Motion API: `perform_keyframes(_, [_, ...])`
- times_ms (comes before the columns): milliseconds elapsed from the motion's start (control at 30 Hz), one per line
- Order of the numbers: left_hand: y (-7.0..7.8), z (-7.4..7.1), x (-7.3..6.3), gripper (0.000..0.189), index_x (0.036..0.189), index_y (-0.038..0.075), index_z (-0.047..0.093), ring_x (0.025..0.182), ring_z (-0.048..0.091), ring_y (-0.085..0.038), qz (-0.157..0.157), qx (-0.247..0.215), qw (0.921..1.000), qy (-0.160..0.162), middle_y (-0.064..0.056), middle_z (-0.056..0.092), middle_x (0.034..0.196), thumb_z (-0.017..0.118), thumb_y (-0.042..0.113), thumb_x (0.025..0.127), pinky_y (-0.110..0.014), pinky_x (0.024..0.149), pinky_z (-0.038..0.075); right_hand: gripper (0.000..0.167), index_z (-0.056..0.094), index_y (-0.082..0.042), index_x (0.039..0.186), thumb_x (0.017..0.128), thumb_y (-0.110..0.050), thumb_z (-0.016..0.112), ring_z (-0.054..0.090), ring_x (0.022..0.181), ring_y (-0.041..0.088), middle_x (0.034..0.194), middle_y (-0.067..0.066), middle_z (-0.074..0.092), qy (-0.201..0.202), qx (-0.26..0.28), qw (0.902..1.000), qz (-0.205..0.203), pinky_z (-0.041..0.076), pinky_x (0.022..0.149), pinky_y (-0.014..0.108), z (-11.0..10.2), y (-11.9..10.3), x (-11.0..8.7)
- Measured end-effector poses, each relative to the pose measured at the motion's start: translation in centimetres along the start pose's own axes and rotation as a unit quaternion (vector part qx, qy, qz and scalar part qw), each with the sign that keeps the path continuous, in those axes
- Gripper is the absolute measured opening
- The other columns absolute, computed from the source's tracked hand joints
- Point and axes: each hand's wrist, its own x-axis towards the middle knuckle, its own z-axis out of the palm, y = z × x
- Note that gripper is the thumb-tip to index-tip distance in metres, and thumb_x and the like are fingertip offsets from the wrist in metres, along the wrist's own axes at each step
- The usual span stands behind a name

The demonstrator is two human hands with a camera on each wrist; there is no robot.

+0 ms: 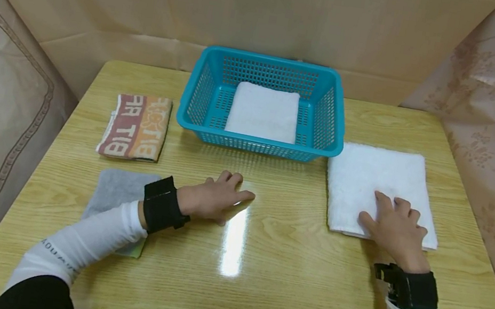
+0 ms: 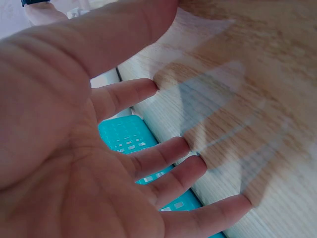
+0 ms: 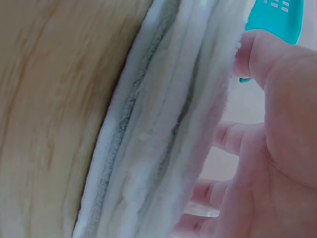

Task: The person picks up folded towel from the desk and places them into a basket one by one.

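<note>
My right hand (image 1: 395,226) rests its fingertips on a folded white towel (image 1: 371,182) at the table's right. Seen from the side in the right wrist view, that towel (image 3: 158,129) has several thick layers, and the fingers lie on its top face without gripping. Over the middle of the table my left hand (image 1: 216,196) is spread and holds nothing. In the left wrist view its fingertips (image 2: 181,144) are at the wood surface, thumb apart. A smaller folded white towel (image 1: 264,112) lies inside the blue basket (image 1: 256,146).
A folded brown and orange lettered towel (image 1: 135,126) lies at the left. Nearer the front is a grey cloth (image 1: 118,188), partly hidden under my left forearm. The wooden table (image 1: 285,285) meets a draped backdrop (image 1: 270,12) behind the basket.
</note>
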Motion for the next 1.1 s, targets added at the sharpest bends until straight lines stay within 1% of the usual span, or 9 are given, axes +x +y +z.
perform_keyframes(167, [0.04, 0.03, -0.05, 0.076, 0.149, 0.017, 0.040, 0.124, 0.035, -0.040, 0.004, 0.000, 1.0000, 0.004, -0.023, 0.034, 0.140, 0.081, 0.021, 0.085, -0.056, 0.081, 0.047, 0.070, 0.032, 0.002, 0.149, 0.097, -0.040, 0.052, 0.021, 0.123, 0.068, 0.141, 0.045, 0.022, -0.002, -0.002, 1.0000, 0.000, 0.026, 0.081, 0.082, -0.07, -0.05, -0.17])
perform_keyframes(467, [0.13, 0.01, -0.15, 0.076, 0.148, 0.016, 0.040, 0.126, 0.036, -0.043, 0.005, 0.009, 0.9999, 0.011, -0.023, 0.035, 0.140, 0.081, 0.022, 0.085, -0.055, 0.079, 0.048, 0.070, 0.031, 0.002, 0.150, 0.097, -0.040, 0.051, 0.020, 0.122, 0.067, 0.141, 0.045, 0.021, -0.006, 0.012, 0.9999, -0.008, 0.027, 0.079, 0.081, -0.18, 0.02, -0.51])
perform_keyframes(1100, [-0.01, -0.01, -0.23, 0.076, 0.149, 0.016, 0.039, 0.124, 0.036, -0.041, 0.007, 0.009, 0.9999, 0.012, -0.023, 0.035, 0.139, 0.081, 0.024, 0.085, -0.053, 0.078, 0.048, 0.070, 0.034, 0.003, 0.148, 0.095, -0.040, 0.053, 0.023, 0.120, 0.066, 0.139, 0.045, 0.025, -0.019, 0.002, 0.9998, -0.006, 0.032, 0.077, 0.080, -0.45, -0.25, -0.87])
